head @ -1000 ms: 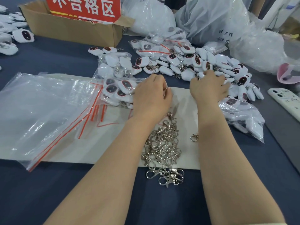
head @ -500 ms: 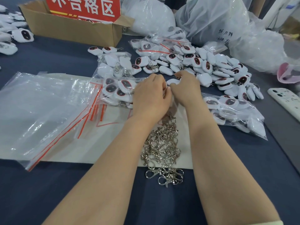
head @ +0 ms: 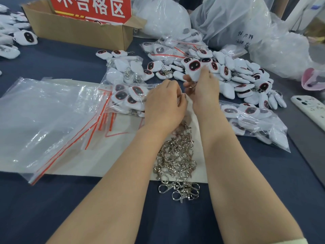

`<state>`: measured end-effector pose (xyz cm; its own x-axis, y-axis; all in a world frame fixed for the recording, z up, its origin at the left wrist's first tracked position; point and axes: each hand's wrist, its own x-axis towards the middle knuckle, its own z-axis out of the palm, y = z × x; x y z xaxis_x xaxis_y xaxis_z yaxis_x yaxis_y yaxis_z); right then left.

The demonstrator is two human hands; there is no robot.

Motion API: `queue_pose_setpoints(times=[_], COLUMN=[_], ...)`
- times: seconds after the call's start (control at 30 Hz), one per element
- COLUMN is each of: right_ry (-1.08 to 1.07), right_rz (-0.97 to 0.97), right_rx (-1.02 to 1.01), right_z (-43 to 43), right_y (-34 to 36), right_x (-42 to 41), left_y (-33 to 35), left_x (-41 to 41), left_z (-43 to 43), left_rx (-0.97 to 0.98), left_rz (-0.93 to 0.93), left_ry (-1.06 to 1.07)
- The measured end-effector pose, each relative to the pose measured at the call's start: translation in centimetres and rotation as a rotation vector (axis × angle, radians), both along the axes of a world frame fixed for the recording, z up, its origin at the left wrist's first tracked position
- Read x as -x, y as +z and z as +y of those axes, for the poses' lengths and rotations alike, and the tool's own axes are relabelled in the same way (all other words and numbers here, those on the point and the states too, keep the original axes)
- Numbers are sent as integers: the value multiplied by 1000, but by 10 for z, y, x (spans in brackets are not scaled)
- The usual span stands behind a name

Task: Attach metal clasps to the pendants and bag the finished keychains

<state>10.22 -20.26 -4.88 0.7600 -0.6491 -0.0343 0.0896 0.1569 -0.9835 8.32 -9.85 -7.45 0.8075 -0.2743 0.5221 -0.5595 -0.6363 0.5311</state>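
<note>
My right hand grips a white pendant with a dark red-rimmed face, raised above the table. Close beside it, my left hand has its fingers curled; what they pinch is hidden, perhaps a small clasp. A heap of metal clasps lies between my forearms on a pale sheet. Loose white pendants are piled behind my hands. Filled zip bags of pendants sit to the left and to the right.
Empty clear zip bags with red seals spread at left. A cardboard box with a red sign stands at the back. Large plastic sacks fill the back right. A phone lies near the right edge.
My right hand reached into the loose pile, came back beside my left hand, and now lifts one white pendant up. My left hand has stayed in place.
</note>
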Motion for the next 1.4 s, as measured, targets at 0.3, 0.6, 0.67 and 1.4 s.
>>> queue_pose_setpoints(times=[0.3, 0.6, 0.67, 1.4], right_ry=[226, 266, 277, 275], right_rz=[-63, -136, -133, -106], right_rx=[-513, -253, -202, -191], right_z=[0, 0, 1, 4], right_y=[-12, -17, -17, -14], right_x=[1, 4, 5, 5], left_y=[1, -2, -2, -2], left_x=[-1, 0, 0, -1], left_z=[1, 0, 0, -1], left_rx=[0, -26, -30, -40], left_rz=[1, -18, -20, -15], left_ry=[10, 18, 19, 24])
